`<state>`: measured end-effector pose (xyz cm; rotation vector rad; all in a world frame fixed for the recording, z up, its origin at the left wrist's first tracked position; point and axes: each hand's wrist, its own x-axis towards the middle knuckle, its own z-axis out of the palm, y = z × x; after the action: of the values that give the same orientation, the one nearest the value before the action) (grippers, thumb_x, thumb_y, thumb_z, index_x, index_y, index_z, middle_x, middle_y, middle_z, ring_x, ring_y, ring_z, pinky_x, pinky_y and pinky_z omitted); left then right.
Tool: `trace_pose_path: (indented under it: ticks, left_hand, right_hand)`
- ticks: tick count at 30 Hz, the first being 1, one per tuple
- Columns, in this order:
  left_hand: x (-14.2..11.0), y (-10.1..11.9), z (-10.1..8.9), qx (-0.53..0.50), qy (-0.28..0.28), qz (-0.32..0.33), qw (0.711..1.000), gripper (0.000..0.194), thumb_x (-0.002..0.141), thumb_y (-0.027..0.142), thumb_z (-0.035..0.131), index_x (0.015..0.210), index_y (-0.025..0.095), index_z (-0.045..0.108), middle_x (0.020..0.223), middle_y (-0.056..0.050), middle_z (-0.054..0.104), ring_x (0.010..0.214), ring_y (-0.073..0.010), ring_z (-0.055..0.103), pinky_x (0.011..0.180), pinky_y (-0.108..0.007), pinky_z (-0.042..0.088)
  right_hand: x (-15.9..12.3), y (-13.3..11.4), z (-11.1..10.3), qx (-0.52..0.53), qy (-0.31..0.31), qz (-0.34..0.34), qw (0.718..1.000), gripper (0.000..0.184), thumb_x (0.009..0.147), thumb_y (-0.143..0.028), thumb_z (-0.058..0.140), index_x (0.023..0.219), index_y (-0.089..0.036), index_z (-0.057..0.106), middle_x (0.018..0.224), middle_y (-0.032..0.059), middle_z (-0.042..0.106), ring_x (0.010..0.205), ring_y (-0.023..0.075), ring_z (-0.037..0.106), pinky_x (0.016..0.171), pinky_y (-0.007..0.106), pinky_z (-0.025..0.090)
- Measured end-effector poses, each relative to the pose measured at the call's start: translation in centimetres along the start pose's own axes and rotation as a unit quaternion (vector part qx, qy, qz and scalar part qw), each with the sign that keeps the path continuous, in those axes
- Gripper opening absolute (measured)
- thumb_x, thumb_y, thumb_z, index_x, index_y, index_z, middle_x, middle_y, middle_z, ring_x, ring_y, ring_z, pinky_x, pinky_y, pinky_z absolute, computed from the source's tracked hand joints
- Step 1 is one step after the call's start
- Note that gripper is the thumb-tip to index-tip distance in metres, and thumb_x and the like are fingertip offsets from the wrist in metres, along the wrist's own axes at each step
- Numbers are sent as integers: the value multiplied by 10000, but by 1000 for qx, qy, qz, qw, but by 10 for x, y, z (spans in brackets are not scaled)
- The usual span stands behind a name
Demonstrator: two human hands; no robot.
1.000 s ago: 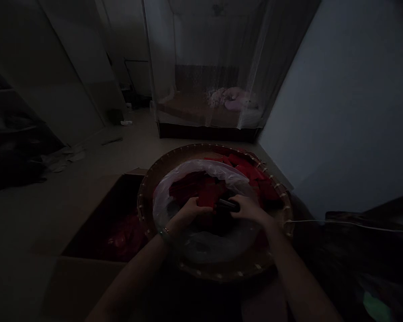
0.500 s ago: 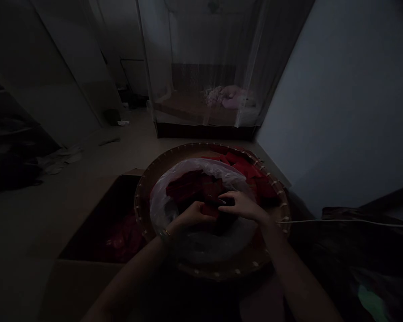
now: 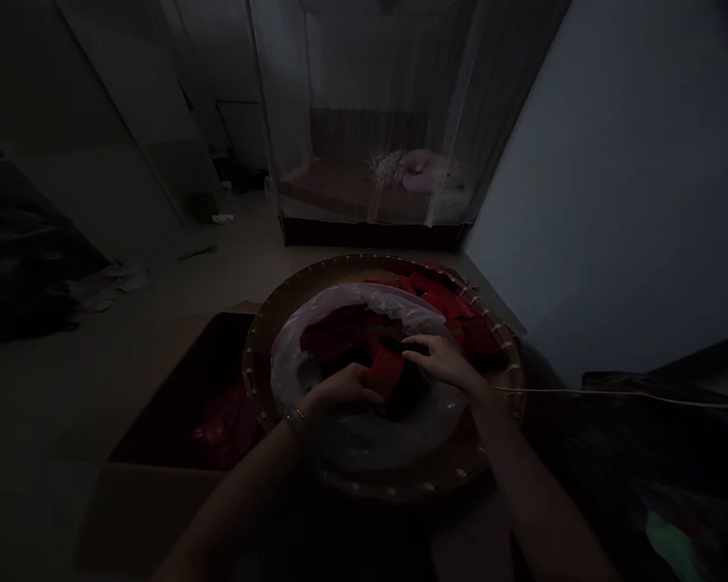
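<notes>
My left hand (image 3: 345,386) is closed on a flat red folded piece (image 3: 388,373), its thumb along the near left side. Whether that piece is cloth or paper is too dark to tell. My right hand (image 3: 440,360) has its fingers curved in a pinch at the piece's upper right edge; anything between the fingertips is hard to see. Both hands are over an open clear plastic bag (image 3: 294,347), which holds more dark red pieces (image 3: 333,333). The bag rests in a round woven bamboo tray (image 3: 267,323). Bright red pieces (image 3: 442,295) are heaped at the tray's far right.
An open cardboard box (image 3: 158,477) with red stuff inside stands left of the tray. A pale cord (image 3: 582,394) runs from the right towards my right wrist. Beyond the tray is a netted bed (image 3: 340,198); a white wall (image 3: 631,186) rises on the right.
The red piece has turned up so its bright face shows between my hands. My right hand has shifted slightly up and to the right.
</notes>
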<state>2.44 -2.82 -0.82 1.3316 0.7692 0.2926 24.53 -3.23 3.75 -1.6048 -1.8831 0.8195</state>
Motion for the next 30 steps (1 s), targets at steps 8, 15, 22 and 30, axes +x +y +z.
trace_pose_path:
  ticks: [8, 15, 22, 30]
  left_hand:
    - [-1, 4, 2, -25, 7, -35, 999, 325, 574, 258, 777, 846, 101, 695, 710, -46, 698, 636, -146, 649, 619, -233, 487]
    - [-2, 3, 0, -3, 15, -19, 1000, 292, 588, 276, 772, 793, 84, 689, 693, -66, 697, 601, -139, 635, 593, -231, 478]
    - [1, 2, 1, -29, 34, -29, 999, 355, 561, 263, 788, 851, 81, 694, 692, -63, 698, 599, -136, 641, 611, -240, 501]
    - [0, 5, 3, -44, 57, -27, 997, 248, 552, 211, 779, 742, 84, 683, 642, -43, 681, 579, -133, 634, 579, -226, 493]
  right_hand:
    - [0, 4, -4, 33, -21, 16, 999, 334, 743, -359, 600, 1005, -169, 680, 914, 49, 709, 778, 199, 636, 653, 279, 476]
    - [-7, 10, -23, 87, 6, 31, 996, 409, 734, -400, 630, 1057, -151, 664, 1035, 81, 691, 947, 238, 631, 798, 320, 492]
    - [-10, 2, -14, 82, -24, 37, 996, 438, 719, -397, 667, 1100, -182, 652, 1090, 72, 678, 972, 250, 631, 811, 334, 501]
    - [-13, 4, -18, 59, 1, 34, 998, 482, 706, -405, 668, 1117, -154, 641, 1083, 88, 677, 983, 256, 621, 835, 346, 488]
